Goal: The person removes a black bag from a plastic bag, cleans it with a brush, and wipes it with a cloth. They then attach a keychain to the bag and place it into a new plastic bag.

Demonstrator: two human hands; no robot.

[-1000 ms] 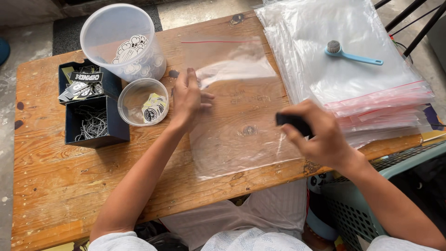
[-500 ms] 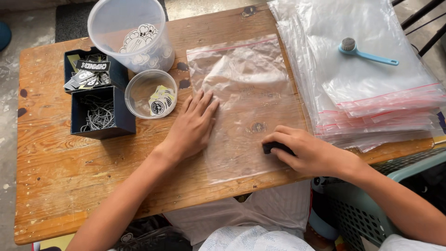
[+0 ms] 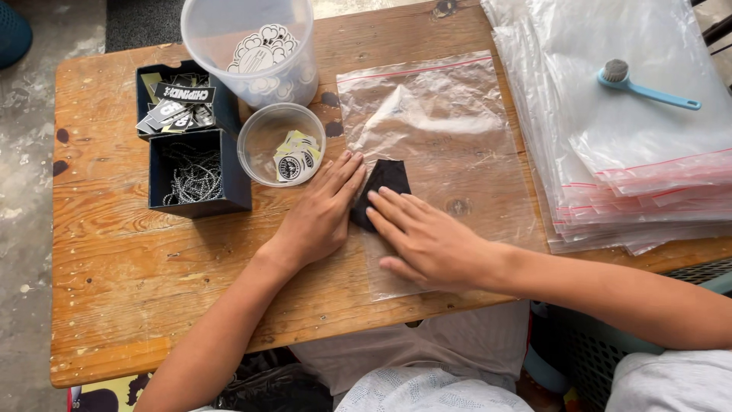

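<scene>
Head view. A clear zip bag [image 3: 442,152] is laid flat on the wooden table [image 3: 114,252]. A small black folded piece [image 3: 381,187] is seen at the bag's left edge, apparently inside it. The left hand [image 3: 320,214] is spread flat, palm down, fingers touching the black piece. The right hand [image 3: 427,240] is likewise flattened, pressed over the bag and the piece's lower end; nothing is pinched.

Nearby: a small clear tub [image 3: 280,145] of stickers, a black divided box [image 3: 191,141], a stack of bags [image 3: 633,175], a blue brush [image 3: 644,84].

Risk, as judged: the slick film may be dragged under uneven pressure, so the piece could be creased or shifted.
</scene>
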